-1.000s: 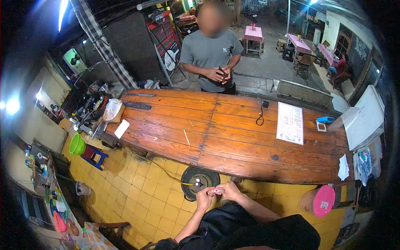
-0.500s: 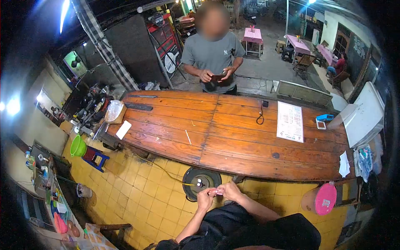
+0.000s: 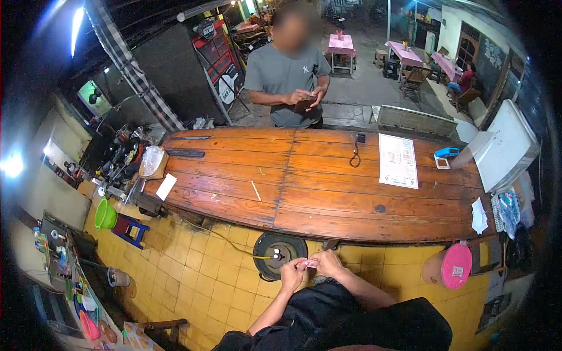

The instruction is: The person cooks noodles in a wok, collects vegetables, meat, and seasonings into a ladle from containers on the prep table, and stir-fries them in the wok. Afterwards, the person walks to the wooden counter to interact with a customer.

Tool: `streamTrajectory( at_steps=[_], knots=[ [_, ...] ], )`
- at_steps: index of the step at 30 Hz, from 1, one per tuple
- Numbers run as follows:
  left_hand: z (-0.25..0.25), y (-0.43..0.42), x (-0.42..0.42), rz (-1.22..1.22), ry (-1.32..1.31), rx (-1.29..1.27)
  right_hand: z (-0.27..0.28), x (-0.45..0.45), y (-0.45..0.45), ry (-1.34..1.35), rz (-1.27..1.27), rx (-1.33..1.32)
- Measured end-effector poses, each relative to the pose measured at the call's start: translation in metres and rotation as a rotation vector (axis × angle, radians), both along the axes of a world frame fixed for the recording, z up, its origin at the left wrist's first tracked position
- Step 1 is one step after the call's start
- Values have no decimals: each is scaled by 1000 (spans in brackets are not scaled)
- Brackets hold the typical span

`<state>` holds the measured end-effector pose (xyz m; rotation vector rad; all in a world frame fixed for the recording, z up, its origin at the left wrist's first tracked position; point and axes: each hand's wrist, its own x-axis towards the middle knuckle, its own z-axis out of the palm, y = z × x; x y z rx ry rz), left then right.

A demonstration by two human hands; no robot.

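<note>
My left hand [image 3: 291,276] and my right hand [image 3: 328,264] meet in front of my lap, below the counter's near edge. Between their fingertips is a small pinkish piece [image 3: 311,264], which looks thin and folded; its exact kind is too small to make out. Both hands are closed, pinching it from either side. Just beyond them on the floor stands a round black object [image 3: 266,271] with a yellow hose and white knobs. The wooden counter [image 3: 328,205] stretches across in front of me.
Across the counter a person [image 3: 287,76] holds a dark flat object [image 3: 304,105]. On the counter lie a printed sheet [image 3: 398,161], a corded black item [image 3: 355,152], a blue device [image 3: 446,152] and white paper [image 3: 166,187]. A pink-lidded bucket [image 3: 456,266] stands right.
My view has shifted slightly, so the scene sits a little left and higher. My hands keep pinching the pinkish piece. The person opposite has raised one hand over the dark object.
</note>
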<state>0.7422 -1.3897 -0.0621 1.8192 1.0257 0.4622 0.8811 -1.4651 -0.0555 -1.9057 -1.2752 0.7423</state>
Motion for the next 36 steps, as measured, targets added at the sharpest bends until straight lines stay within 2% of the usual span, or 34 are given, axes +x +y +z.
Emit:
streamTrajectory(
  at_steps=[2, 5, 7, 10, 13, 17, 20, 23, 24, 27, 29, 30, 32, 33, 36],
  knots=[
    [1, -4, 4, -17, -9, 62, -1, -1, -7, -19, -8, -12],
    [4, -10, 7, -36, -14, 0, -9, -1, -14, 70, -86, 12],
    [4, -14, 7, -63, -1, 50, -8, 0, -20, -13, -68, 27],
    [10, -21, 5, -120, -41, 61, -10, 1, -32, 16, -25, 48],
    [-9, -26, -2, -128, 6, 93, -16, -1, -43, 47, 29, 110],
    [-26, -42, -16, -203, -99, 13, -26, -16, -68, 34, 73, 26],
    [-23, -64, -11, -275, -138, -129, -31, -15, -93, -94, -15, -45],
    [-23, -83, 1, -326, -213, -246, -25, -9, -118, -33, -95, -43],
    [-15, -87, 6, -312, -179, -97, -22, -6, -122, -33, -86, -38],
    [-28, -92, 23, -317, -127, 15, -23, 8, -125, -133, -83, -124],
    [-29, -86, 37, -304, -107, 18, -32, 19, -122, 54, -197, 12],
    [-25, -82, 46, -310, -88, 20, -44, 27, -120, 239, -171, 42],
    [-2, -76, 69, -322, -17, 40, -47, 54, -114, 314, -141, 48],
    [-1, -75, 81, -307, -17, 45, -42, 67, -111, 389, -127, 41],
    [-10, -73, 131, -332, -68, 145, -30, 114, -113, 350, -153, 68]
  ],
)
